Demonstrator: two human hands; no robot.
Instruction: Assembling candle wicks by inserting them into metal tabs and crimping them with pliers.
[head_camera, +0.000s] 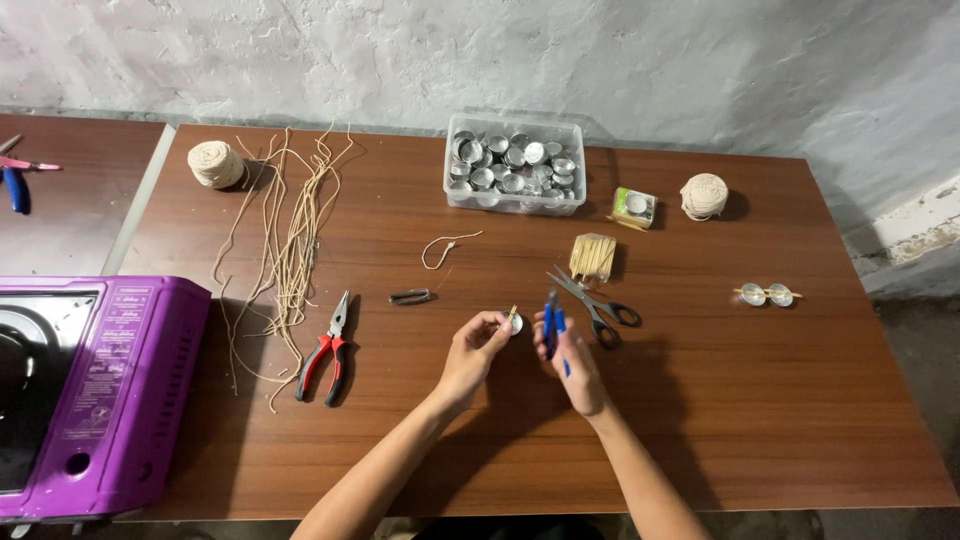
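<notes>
1. Small round silver metal cup with a short tan wick (514, 321) sits pinched in fingertips of left hand (476, 348), just left of the black-handled steel scissors (597, 303) lying on the brown wooden table (760, 400).
2. Blue-handled small tool (551, 331) is gripped in right hand (572, 362), tip pointing up, just right of the cup and near-touching it; tool's exact kind hard to tell.
3. Both hands close together, front-centre of table, just below-left of the scissors; L closed on the cup, R closed round the blue tool.
4. Forearms come in from bottom edge, converging; wrists raised a bit off the tabletop.
5. Bundle of short tan wooden sticks (593, 256) just above the scissors; clear plastic tub of silver cups (514, 163) further back.
6. Red-and-black pliers (328, 350) well left of the scissors; purple portable stove (95, 395) at far left.
</notes>
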